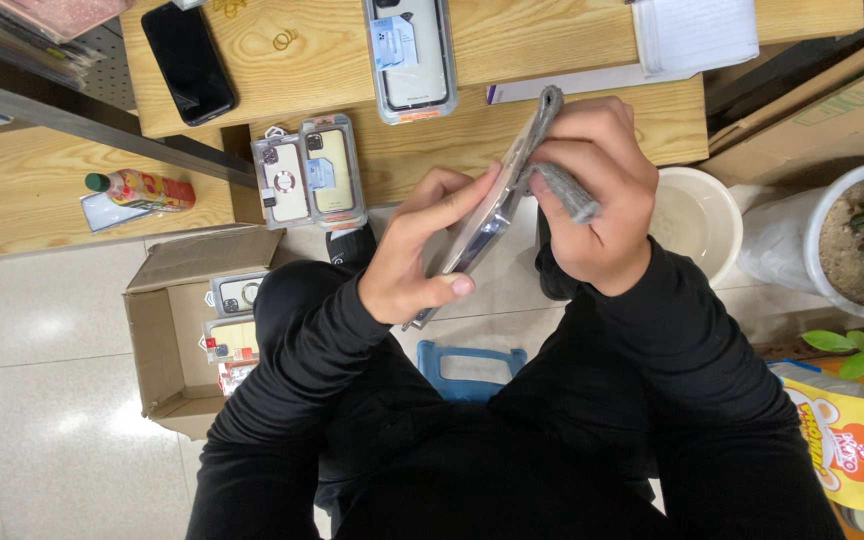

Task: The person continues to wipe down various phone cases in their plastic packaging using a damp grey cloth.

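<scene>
The left hand point(417, 250) grips a clear phone case point(492, 200) edge-on while the right hand point(592, 200) presses a grey cloth point(564, 190) against it.

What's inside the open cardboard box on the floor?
The cardboard box holds at least three packaged phone cases near its right side. The left sleeve covers that edge, so anything further in is hidden.
</scene>
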